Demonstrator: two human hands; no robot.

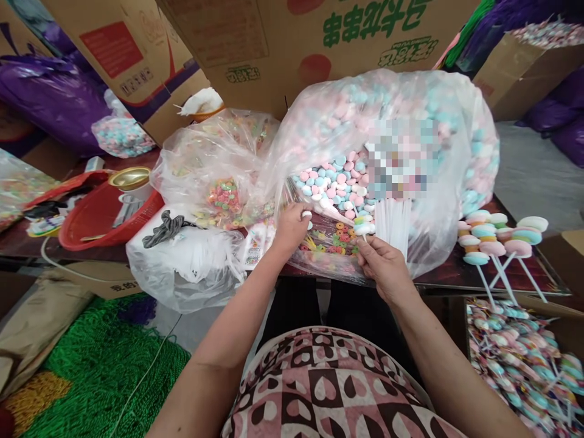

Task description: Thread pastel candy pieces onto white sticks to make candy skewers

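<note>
Pinched in the fingers of my left hand (292, 230) is a small white marshmallow (307, 216). My right hand (383, 263) grips a candy skewer (364, 228), a stick with white marshmallow and coloured pieces at its top. Both hands are over the near edge of a big clear bag (314, 115) of pink, blue and white marshmallows (335, 179). Colourful ring gummies (340, 237) lie between the hands. Just beyond my right hand stands a bundle of white sticks (392, 222).
Finished-looking marshmallow skewers (497, 237) lie at the table's right edge, above a box of wrapped skewers (524, 359). To the left are a bag of gummy rings (223, 194), a white plastic bag (191, 261) and a red basket (86, 213). Cardboard boxes (274, 36) stand behind.
</note>
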